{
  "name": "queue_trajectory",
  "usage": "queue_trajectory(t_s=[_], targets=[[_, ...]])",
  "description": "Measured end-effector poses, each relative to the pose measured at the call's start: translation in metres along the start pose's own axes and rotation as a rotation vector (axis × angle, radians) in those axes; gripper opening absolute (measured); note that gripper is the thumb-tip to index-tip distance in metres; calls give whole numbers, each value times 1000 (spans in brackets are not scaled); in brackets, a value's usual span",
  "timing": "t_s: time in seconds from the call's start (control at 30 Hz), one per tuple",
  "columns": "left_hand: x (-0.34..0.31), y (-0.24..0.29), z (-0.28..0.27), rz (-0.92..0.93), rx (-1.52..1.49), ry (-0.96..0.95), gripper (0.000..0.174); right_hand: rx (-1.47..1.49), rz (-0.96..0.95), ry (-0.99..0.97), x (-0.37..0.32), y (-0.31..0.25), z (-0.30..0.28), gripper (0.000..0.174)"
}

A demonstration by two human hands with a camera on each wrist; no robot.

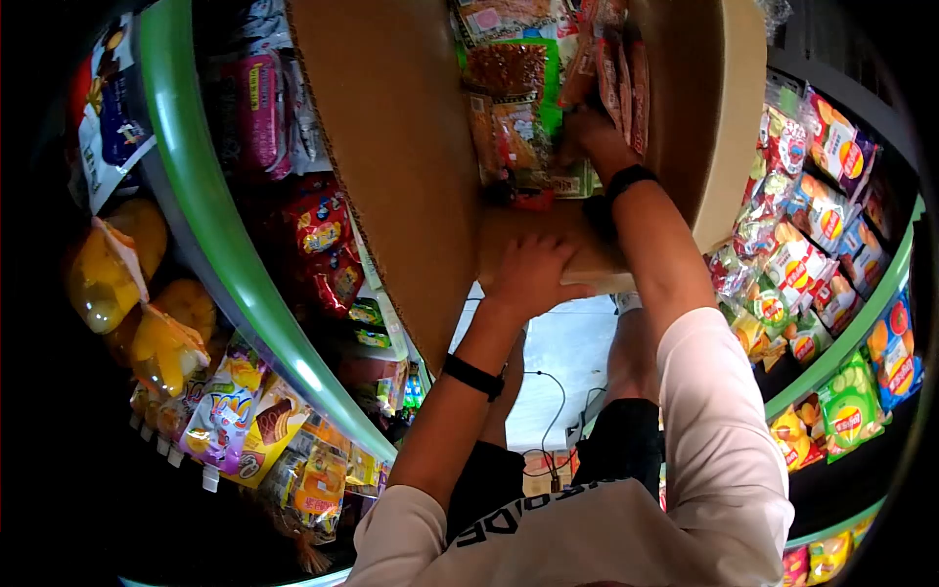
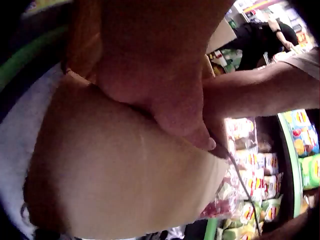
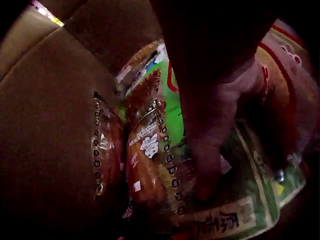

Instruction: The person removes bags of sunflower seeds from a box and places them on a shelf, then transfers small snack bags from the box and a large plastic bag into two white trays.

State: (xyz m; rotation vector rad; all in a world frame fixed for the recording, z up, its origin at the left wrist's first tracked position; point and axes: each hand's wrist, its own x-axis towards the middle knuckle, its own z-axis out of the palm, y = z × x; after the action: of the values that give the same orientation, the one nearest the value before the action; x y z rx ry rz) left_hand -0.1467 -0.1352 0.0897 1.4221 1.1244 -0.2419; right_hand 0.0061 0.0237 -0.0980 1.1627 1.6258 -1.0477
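A large cardboard box (image 1: 386,127) stands open in front of the person, with flat food packets (image 1: 518,127) inside. At its near edge, the left hand (image 1: 533,274) grips the rim, fingers over the inner side; in the left wrist view this hand (image 2: 165,100) has its thumb along the outer cardboard (image 2: 125,170). Deep in the box, the right hand (image 1: 599,139) is among the packets, beside long reddish packs (image 1: 638,93). The right wrist view has the right hand (image 3: 215,125) reaching down with a fingertip at a green-edged packet (image 3: 250,200); shadow hides its other fingers.
Shelves with green edges (image 1: 186,127) curve past on the left, holding bagged snacks (image 1: 230,406). Chip bags (image 1: 846,406) fill shelves on the right. A dark cable (image 1: 558,421) lies on the floor by the person's legs. Another person (image 2: 255,40) is in the background.
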Motion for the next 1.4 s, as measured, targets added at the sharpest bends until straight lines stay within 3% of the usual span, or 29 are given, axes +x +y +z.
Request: queue_trajectory(t_s=[0.03, 0.1, 0.17, 0.3, 0.4, 0.47, 0.53, 0.6, 0.63, 0.7, 0.73, 0.8, 0.87, 1.0, 1.1, 1.2, 1.4], targets=[[0, -6, 7, 0, 5, 5, 71, -42, -7, -20, 0, 4, 2, 100], [2, -14, 23, 106, 174, 218, 66, -61, -18, 66, -9, 10, 9, 108], [2, -14, 23, 87, 204, 191, 63, -109, -22, 231, -13, 7, 5, 113], [5, -8, 13, -21, 171, 14, 64, -44, 73, 183, 5, 8, 16, 114], [3, -11, 21, 7, 178, 118, 62, 33, 10, 161, -23, 11, 7, 112], [2, -8, 15, 15, 209, 122, 60, -40, -65, 76, 9, 29, 9, 107], [2, -11, 20, 16, 228, 124, 59, -2, -48, 11, -6, 23, -10, 105], [4, -17, 31, 133, 350, 328, 49, 35, -27, -71, -23, 14, -12, 102], [5, -18, 32, 134, 344, 332, 49, 59, -41, -76, -28, 13, -11, 97], [4, -17, 31, 110, 354, 300, 49, 103, -65, -90, -39, 16, -8, 88], [6, -16, 28, 42, 344, 142, 54, 128, -76, -99, -46, 18, -6, 83], [0, -11, 25, 34, 362, 144, 53, 151, -84, -114, -54, 23, 10, 78], [2, -21, 30, 73, 367, 159, 52, 207, -98, 137, -51, 34, 37, 72], [2, -13, 27, 82, 453, 215, 47, 42, -129, 90, -71, 15, 27, 77], [3, -10, 26, 47, 413, 124, 50, 73, -180, 99, -70, 18, 39, 76], [8, -12, 24, 72, 398, 125, 51, -84, -57, 118, -111, -20, 26, 59], [4, -12, 27, 102, 459, 177, 50, -251, -16, 203, -155, -52, 54, 51]])
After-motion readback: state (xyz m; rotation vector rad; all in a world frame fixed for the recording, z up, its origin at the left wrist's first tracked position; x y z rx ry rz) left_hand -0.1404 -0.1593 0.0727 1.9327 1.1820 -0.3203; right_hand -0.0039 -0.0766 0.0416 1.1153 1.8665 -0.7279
